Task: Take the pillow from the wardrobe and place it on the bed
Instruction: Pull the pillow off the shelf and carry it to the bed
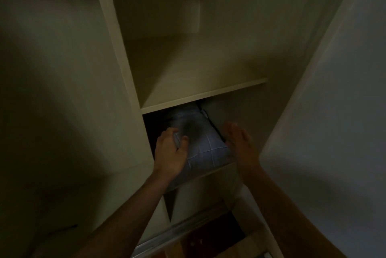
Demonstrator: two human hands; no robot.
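The pillow (200, 144) is lying in the lower compartment of the wardrobe (117, 34), under the shelf board (204, 94), with its near end hanging slightly over the front lip of the board it is resting on. Its long axis is running front to back, away from the person and into the dark of the compartment, so the pull, in my judgement, has to come straight toward the body.

The left hand (172, 153) is the nearer one: it is lying on the pillow's near left corner, fingers curled and pinching a fold of the cover. The right hand (240, 144) is standing just beside the pillow's right flank, fingers extended and held together, palm facing inward; contact cannot be confirmed, since the frame is dim and motion-blurred there.

Pillow appearance: soft and plump, covered in pale blue-grey fabric crossed by thin light lines forming a large check. A dark shadow is falling across its middle. The far end is hidden under the shelf. The bed is not in view.
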